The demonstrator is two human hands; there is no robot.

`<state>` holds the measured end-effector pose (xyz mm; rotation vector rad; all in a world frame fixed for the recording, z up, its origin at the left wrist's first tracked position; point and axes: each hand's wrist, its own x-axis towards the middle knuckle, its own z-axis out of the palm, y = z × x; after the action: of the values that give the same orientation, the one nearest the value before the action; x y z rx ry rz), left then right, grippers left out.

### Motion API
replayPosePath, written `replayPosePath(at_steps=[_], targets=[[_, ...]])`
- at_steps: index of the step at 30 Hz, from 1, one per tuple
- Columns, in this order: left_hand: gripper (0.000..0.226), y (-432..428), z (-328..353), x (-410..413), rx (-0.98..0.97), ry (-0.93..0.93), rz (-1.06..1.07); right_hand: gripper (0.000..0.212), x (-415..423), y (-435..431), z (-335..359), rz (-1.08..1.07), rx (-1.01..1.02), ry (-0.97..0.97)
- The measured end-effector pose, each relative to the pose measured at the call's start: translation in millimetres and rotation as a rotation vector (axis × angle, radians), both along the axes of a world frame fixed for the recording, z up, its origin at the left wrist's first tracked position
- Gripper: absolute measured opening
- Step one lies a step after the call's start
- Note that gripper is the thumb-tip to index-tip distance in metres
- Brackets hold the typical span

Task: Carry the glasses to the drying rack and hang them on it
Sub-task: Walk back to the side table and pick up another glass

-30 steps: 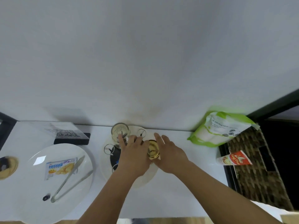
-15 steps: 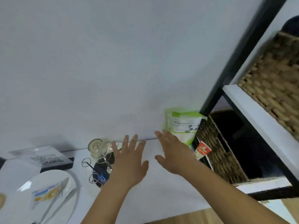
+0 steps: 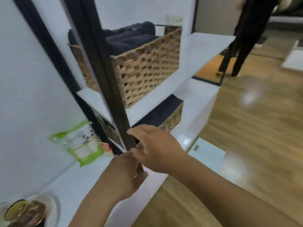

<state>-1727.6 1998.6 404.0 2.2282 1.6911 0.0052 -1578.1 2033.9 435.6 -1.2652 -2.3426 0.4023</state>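
A blurred glass (image 3: 15, 210) hangs on the dark drying rack (image 3: 31, 217) at the bottom left corner, on a white plate (image 3: 55, 204). Both hands are far to its right, over the end of the white counter (image 3: 73, 182). My left hand (image 3: 124, 176) is loosely curled, back towards me, with nothing in it. My right hand (image 3: 157, 148) is just above it, fingers apart and bent, holding nothing, next to the dark post (image 3: 114, 95) of a shelf unit. No other glass is in view.
A green pouch (image 3: 80, 145) and a small red and white packet (image 3: 105, 148) lean at the wall. The shelf unit holds a wicker basket (image 3: 147, 66) with dark cloth and a lower basket (image 3: 173, 117). Wooden floor (image 3: 254, 128) lies to the right, with a person (image 3: 242, 38) standing far back.
The view has swung sharply right, away from the rack and plates towards the shelves. Both hands left the glass on the rack and moved right, empty.
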Motion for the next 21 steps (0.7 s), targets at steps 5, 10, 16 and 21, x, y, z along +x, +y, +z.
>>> replayPosePath(at_steps=[5,10,16,21], targets=[[0.06,28.9,-0.1,136.9,0.09,-0.073,-0.292,0.048,157.6,-34.8,5.6,-0.394,0.045,-0.012],[0.073,47.0,-1.4,263.8,0.154,-0.088,-0.574,0.056,277.5,-78.8,-12.4,-0.792,-0.091,-0.082],[0.075,64.6,-28.0,405.3,0.068,-0.171,-0.839,0.059,378.6,-130.1,-49.6,-1.128,-0.268,-0.142],[0.078,82.1,-48.4,504.8,-0.005,-0.206,-1.041,0.063,456.3,-137.7,-55.8,-1.335,-0.392,-0.168]])
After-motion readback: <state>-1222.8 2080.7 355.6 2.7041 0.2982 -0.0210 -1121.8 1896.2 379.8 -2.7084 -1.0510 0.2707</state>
